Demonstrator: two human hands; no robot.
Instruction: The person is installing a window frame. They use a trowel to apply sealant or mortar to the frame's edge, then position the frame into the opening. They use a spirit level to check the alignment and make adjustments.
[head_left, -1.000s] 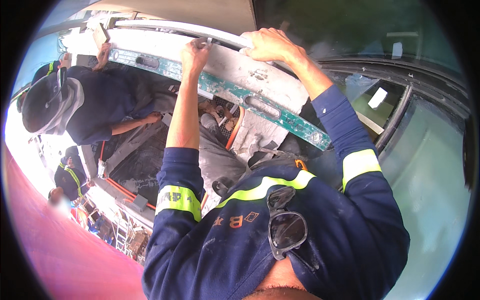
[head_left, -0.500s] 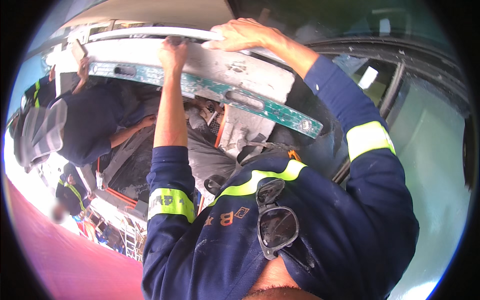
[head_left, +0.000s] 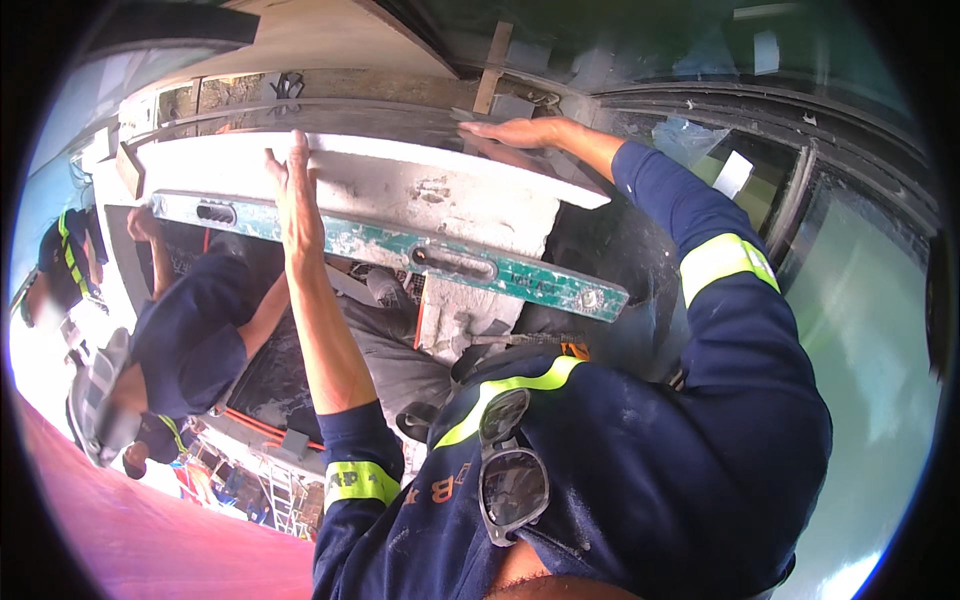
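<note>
A broad slab with a dark glossy top and a white front edge lies across a whitish concrete ledge. My left hand rests against its front edge, thumb and fingers stretched upward and apart. My right hand lies open and flat on the slab's top near its right end. Below the slab, a long green spirit level, smeared with white, runs along the concrete face. A co-worker's hand is near the level's left end.
A co-worker in dark blue leans in at the left. Below the level is a hammer. A wooden stick stands behind the slab. Window framing and glass flank my right arm. Pink sheeting spreads at lower left.
My left hand has opened from its closed hold at the slab's edge. My right hand has flattened on the slab, whose dark top now shows. The co-worker has shifted, and the view has moved.
</note>
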